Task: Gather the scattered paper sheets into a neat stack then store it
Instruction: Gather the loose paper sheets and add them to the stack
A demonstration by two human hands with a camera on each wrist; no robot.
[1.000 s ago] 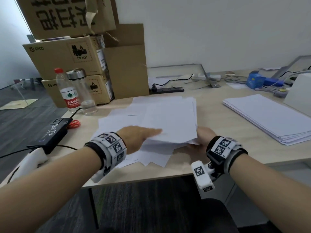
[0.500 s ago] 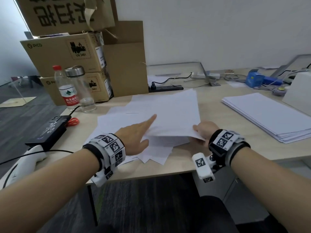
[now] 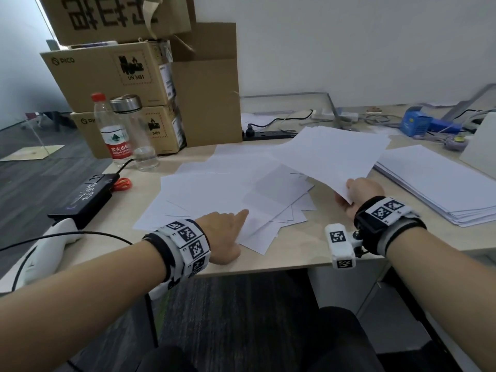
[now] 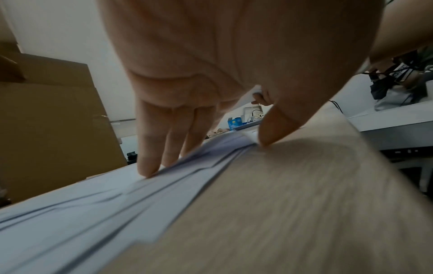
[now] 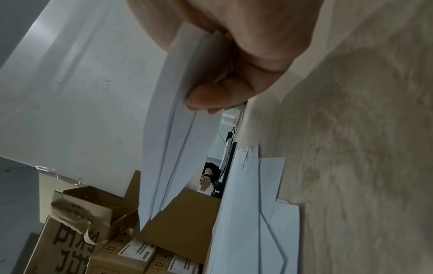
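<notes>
Scattered white paper sheets (image 3: 230,194) lie fanned out on the wooden desk (image 3: 300,251) in front of me. My left hand (image 3: 228,232) rests flat on their near edge, fingers (image 4: 150,148) straight and pressing the sheets (image 4: 93,204) down. My right hand (image 3: 359,194) pinches the near corner of a small bundle of sheets (image 3: 332,154), lifted off the pile and swung out to the right. In the right wrist view the thumb (image 5: 211,96) clamps this bundle (image 5: 178,148) against the curled fingers. A neat paper stack (image 3: 442,183) lies at the right of the desk.
Cardboard boxes (image 3: 128,76) are piled at the back left, with a water bottle (image 3: 112,130) and a clear flask (image 3: 137,132) in front of them. A black device (image 3: 83,197) and red scissors (image 3: 122,183) sit at the left edge. A power strip (image 3: 268,134), cables and a blue box (image 3: 413,124) line the back.
My right hand has lifted the gathered bundle off the pile and carried it right. My left hand has drawn back toward the pile's near edge and stays pressed on the remaining sheets.
</notes>
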